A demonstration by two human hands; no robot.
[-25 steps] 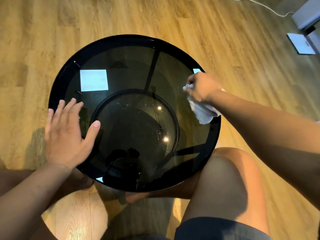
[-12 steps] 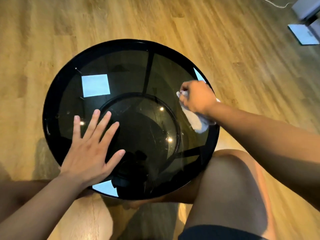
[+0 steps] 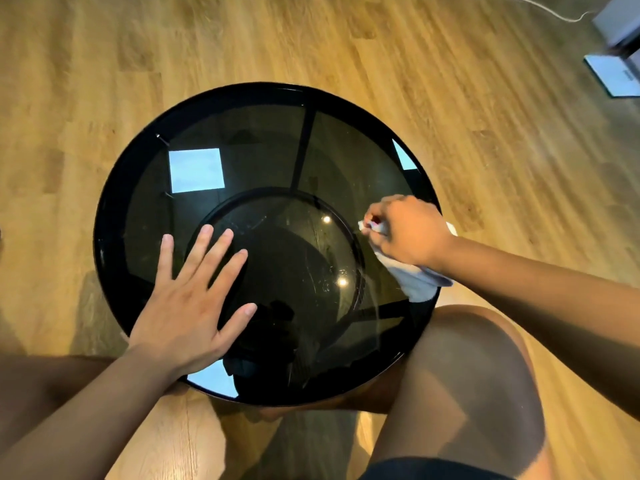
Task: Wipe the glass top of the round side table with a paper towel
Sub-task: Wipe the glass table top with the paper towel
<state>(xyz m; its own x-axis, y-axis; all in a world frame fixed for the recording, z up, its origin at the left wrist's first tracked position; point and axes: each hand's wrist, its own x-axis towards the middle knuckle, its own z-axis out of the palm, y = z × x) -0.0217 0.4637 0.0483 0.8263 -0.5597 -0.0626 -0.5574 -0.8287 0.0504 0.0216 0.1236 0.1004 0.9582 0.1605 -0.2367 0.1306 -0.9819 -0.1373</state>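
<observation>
A round side table with a dark smoked glass top (image 3: pixel 263 140) and a black rim stands on the floor between my knees. My left hand (image 3: pixel 188 299) lies flat on the glass at the near left, fingers spread and straight. My right hand (image 3: pixel 407 233) grips a crumpled white paper towel (image 3: pixel 415 280) and presses it on the glass at the right edge. Part of the towel trails out under my wrist toward the rim.
Wooden plank floor (image 3: pixel 485 133) surrounds the table. My bare right knee (image 3: pixel 464 375) touches the table's near right rim. A white cable (image 3: pixel 540 8) and a white appliance with a flat base (image 3: pixel 613 74) sit at the far right corner.
My left hand moved from the table's left rim inward onto the glass. My right hand slid the towel along the right edge toward me.
</observation>
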